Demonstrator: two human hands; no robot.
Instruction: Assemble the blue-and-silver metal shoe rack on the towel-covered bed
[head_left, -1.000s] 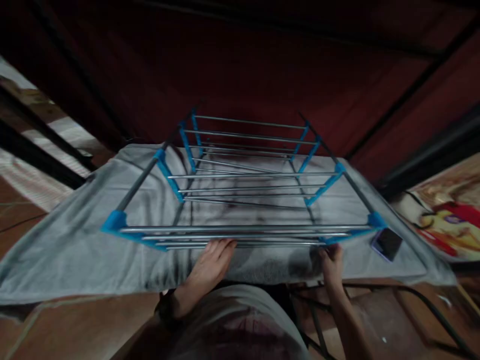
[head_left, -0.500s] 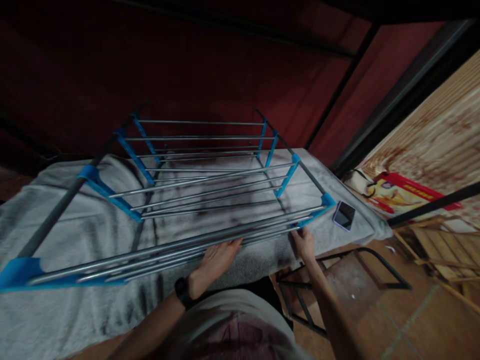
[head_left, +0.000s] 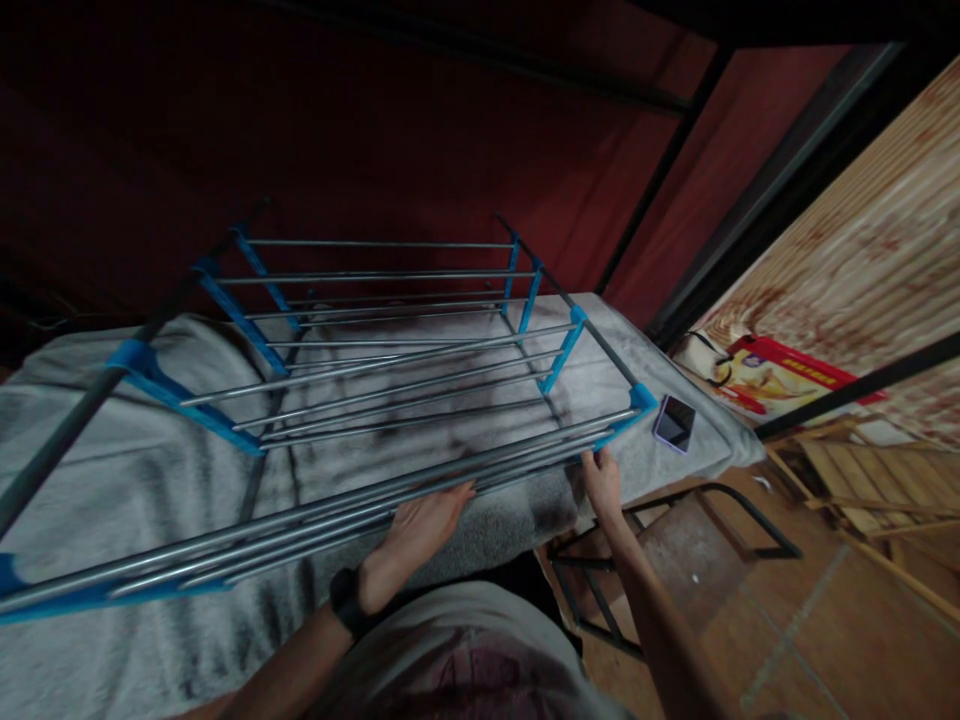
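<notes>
Left hand (head_left: 426, 522) fairly flat at near rods (head_left: 480, 463), grip hidden; right hand (head_left: 602, 482) half-curled below right blue bracket (head_left: 642, 402), hold unclear. Advisable: support evenly.

Brackets (head_left: 562, 356) blue; rods (head_left: 300, 516) silver; cloth (head_left: 150, 500) grey

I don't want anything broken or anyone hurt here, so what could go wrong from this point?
The phone lies close to the near right blue corner piece of the rack, so a shift that way might knock it. The left hand and right hand are right at the near bars, where fingers could get pinched. The grey cloth beneath is wrinkled, so it might bunch or slip if the rack is dragged.
</notes>
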